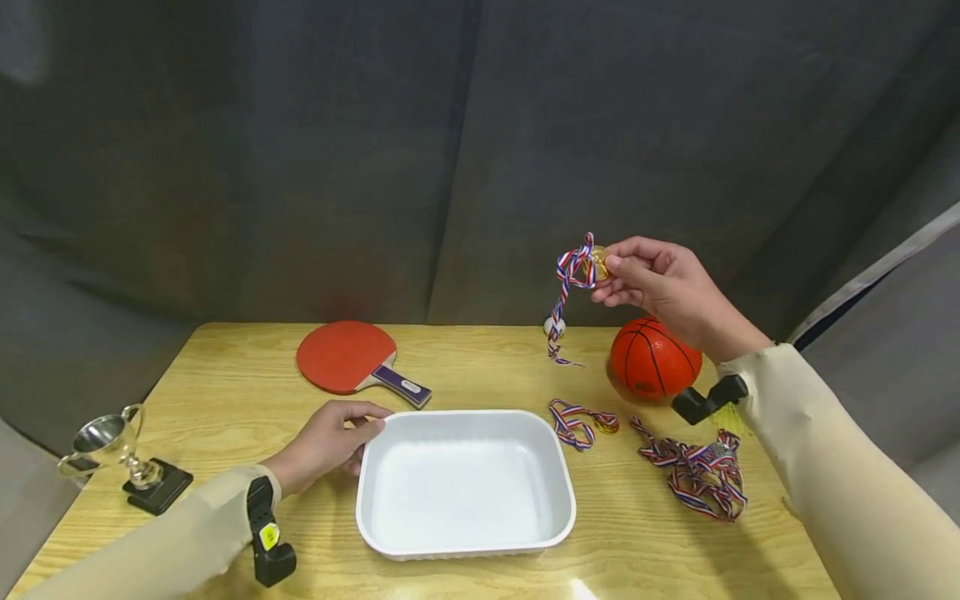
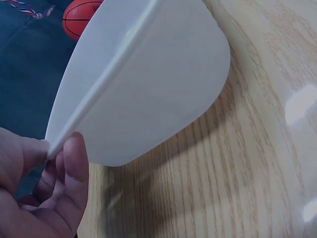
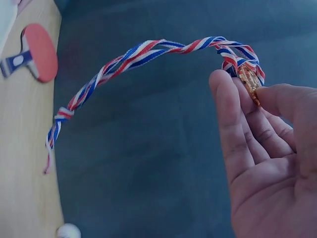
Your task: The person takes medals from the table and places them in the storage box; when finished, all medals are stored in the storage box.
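My right hand [image 1: 660, 283] holds up a gold medal [image 1: 599, 263], pinched between thumb and fingers above the back right of the table. Its red, white and blue ribbon [image 3: 143, 52] is twisted and dangles from the medal. With thumb and fingers, my left hand [image 1: 330, 442] grips the rim of a white rectangular tray [image 1: 465, 553] at its back left corner. Nothing lies in the tray. In the left wrist view, the thumb and fingers [image 2: 75, 158] pinch the tray's edge from both sides.
A gold medal with striped ribbon [image 1: 577, 423] lies right of the tray, and a tangled ribbon heap [image 1: 705, 475] farther right. Behind them sit a small basketball [image 1: 652, 358] and a white ball [image 1: 554, 326]. A red table tennis bat [image 1: 347, 358] and a trophy cup [image 1: 112, 446] are left.
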A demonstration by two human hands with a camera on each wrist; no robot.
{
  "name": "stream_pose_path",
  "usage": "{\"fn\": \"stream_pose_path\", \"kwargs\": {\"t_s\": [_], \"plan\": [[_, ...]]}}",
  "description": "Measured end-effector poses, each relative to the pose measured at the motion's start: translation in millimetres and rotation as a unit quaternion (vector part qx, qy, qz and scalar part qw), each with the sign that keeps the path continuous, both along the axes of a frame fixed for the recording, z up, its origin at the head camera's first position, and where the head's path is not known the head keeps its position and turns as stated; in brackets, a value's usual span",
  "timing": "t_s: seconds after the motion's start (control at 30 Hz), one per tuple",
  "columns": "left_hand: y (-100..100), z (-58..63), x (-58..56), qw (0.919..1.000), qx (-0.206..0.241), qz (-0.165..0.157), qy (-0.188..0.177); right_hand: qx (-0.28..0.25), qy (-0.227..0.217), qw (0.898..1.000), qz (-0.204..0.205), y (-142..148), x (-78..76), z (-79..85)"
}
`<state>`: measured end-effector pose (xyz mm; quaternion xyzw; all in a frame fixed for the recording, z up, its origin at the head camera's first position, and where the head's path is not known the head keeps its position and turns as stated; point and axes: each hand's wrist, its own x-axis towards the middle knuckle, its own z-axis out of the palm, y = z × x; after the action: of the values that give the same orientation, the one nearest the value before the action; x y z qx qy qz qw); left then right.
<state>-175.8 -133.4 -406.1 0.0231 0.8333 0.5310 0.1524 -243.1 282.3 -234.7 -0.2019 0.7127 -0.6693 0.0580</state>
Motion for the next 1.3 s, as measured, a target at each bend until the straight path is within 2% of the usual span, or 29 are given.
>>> {"fn": "stream_pose_path", "kwargs": {"t_s": [0.2,0.3,0.37,0.47,0.6,0.77,0.93,1.13,1.3], "plan": [[0,0.5,-0.8,0.9999,0.009,-0.008,0.001,0.024,0.032,0.998,0.039,-30,11.7,23.7],[-1,0.8,-1.2,0.9998,0.014,-0.014,0.002,0.039,0.026,0.997,0.065,-51,18.1,24.4],[-1,1.1,-1.0,0.9997,0.017,-0.017,0.001,0.066,0.025,0.995,0.075,-66,21.4,17.9],[0,2.0,-0.3,0.9997,0.016,-0.018,0.001,0.100,0.013,0.990,0.097,-90,25.5,-0.3],[2,2.4,-0.8,0.9998,0.011,-0.013,0.003,0.126,-0.023,0.981,0.145,-115,28.7,-35.2],[2,1.7,-2.4,0.9997,0.019,-0.016,0.009,0.171,-0.071,0.966,0.183,-139,30.9,-80.7],[0,1.4,-0.6,0.9989,0.032,-0.029,0.015,0.219,-0.106,0.947,0.209,-159,36.5,-119.3],[0,3.0,0.5,0.9991,0.030,-0.028,0.014,0.282,-0.116,0.925,0.225,-177,47.5,-151.7],[1,4.0,0.6,0.9994,0.021,-0.025,0.013,0.317,-0.130,0.913,0.220,-187,54.2,-166.3]]}}
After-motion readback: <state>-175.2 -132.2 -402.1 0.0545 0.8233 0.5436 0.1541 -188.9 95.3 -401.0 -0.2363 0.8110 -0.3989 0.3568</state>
